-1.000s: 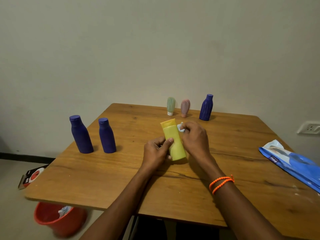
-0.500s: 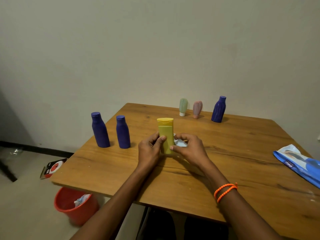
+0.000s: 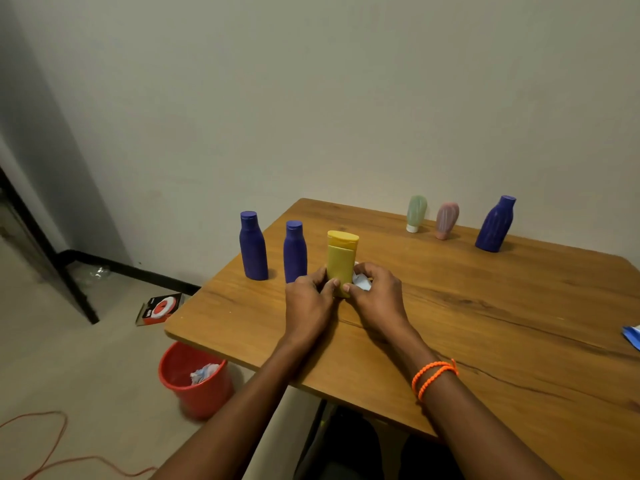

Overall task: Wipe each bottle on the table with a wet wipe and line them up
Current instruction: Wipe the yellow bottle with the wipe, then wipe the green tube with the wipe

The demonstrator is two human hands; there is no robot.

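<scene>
Stood upright near the left front of the wooden table (image 3: 485, 327): a yellow bottle (image 3: 341, 259), cap up, gripped low on its body from both sides. Left hand (image 3: 310, 303) curled round the bottle's left side, thumb on its front; right hand (image 3: 379, 299) curled against the right side, with a crumpled white wet wipe (image 3: 362, 281) pinched between fingers and bottle. Orange cord bracelet (image 3: 434, 375) on the right wrist. Just left of the yellow bottle, in a row with it — two dark blue bottles, the nearer (image 3: 294, 251) partly hidden behind the left hand, the farther (image 3: 253, 247) at the table's edge. Along the back edge, well apart from these: a green tube (image 3: 416, 213) on its white cap, a pink tube (image 3: 446, 220) beside it, a ribbed blue bottle (image 3: 496, 225) tilted to the right. Cut off at the right edge, a corner of a blue packet (image 3: 632, 336). On the floor under the table's left corner, a red bucket (image 3: 197, 382) — crumpled used wipes (image 3: 204, 373) inside. Farther back on the floor, a small red-and-white box (image 3: 161, 308); nearer, a loop of orange cable (image 3: 52, 445).
</scene>
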